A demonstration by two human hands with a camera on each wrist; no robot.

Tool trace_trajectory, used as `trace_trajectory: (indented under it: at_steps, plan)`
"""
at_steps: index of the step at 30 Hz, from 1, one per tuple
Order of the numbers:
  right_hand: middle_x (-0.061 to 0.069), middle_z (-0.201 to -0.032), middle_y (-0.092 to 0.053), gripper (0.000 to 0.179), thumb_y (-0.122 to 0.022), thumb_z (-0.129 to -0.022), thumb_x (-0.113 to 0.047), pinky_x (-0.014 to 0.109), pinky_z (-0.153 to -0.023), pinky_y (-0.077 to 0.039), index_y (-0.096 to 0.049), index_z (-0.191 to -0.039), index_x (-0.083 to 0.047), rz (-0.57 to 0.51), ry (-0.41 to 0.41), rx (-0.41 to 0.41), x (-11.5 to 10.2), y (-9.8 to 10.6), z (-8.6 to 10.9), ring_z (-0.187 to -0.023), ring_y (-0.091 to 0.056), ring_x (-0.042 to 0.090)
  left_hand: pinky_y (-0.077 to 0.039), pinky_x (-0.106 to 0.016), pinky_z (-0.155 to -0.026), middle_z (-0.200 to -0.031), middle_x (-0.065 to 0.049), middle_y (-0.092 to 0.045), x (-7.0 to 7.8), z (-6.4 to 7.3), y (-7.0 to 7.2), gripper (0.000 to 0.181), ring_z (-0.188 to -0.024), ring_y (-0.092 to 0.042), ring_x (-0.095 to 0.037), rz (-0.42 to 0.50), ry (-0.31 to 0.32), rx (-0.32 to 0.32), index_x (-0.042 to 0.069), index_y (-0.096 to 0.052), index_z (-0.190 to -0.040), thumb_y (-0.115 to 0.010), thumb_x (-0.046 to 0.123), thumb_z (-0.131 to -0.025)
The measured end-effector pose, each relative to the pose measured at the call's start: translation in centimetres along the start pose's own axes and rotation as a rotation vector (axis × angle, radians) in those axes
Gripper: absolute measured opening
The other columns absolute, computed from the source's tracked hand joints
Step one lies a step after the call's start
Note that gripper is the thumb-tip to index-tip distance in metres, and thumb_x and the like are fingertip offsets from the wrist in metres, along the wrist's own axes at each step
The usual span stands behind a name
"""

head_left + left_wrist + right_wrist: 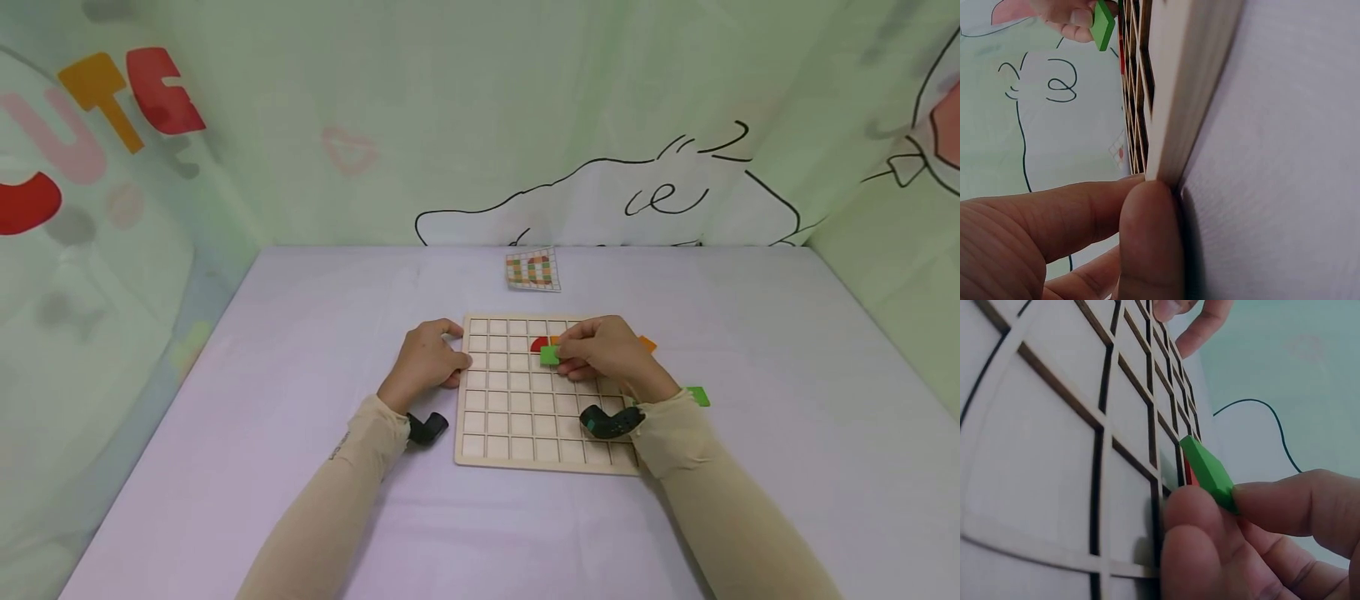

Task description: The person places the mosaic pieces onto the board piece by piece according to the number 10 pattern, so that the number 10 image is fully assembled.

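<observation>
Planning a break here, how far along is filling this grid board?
It looks early. Done: a red piece sits on the grid board beside a partly hidden orange one. In hand: the right hand pinches a green tile over the board while the left hand holds its edge. Remaining: most visible cells are bare, while the pattern card shows many coloured ones, and another green tile lies beside the board.

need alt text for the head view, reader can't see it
A right hand holds a green tile over a wooden grid board, near a red piece in the grid, while the left hand touches the board's left edge. Beyond the board, a patterned card lies on a pale table.
</observation>
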State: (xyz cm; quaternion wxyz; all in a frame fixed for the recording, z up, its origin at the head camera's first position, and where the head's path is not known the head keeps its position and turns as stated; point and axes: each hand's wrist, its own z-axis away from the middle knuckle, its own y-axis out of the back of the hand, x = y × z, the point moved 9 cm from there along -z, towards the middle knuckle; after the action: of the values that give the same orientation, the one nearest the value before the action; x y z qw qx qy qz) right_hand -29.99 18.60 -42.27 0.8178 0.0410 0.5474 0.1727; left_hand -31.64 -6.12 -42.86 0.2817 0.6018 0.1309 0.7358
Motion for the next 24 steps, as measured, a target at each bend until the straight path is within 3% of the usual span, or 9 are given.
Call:
trace_trajectory:
  at_steps: [7,24]
  plan:
    - [0.007,-0.087,-0.075,0.028,-0.072,-0.097,-0.007,0.026,-0.065,-0.062,-0.064,-0.118,0.009,0.041,0.009,-0.006,-0.42,-0.50,0.10,-0.069,-0.072,0.012,-0.058,-0.025,-0.053,-0.069,-0.008,-0.071,0.23,0.10,0.01,0.042,-0.047,-0.064,-0.009,0.008,-0.030,0.010,0.000,-0.065,-0.129,-0.076,0.001,-0.088]
    - [0.003,-0.078,-0.072,0.025,-0.073,-0.096,-0.011,0.025,-0.064,-0.061,-0.069,-0.115,0.005,0.141,0.001,0.012,-0.54,-0.84,0.02,-0.068,-0.068,0.012,-0.057,-0.024,-0.053,-0.071,-0.008,-0.071,0.18,0.10,-0.01,0.042,-0.047,-0.063,-0.008,0.018,-0.028,0.008,0.000,-0.064,-0.129,-0.076,0.001,-0.088]
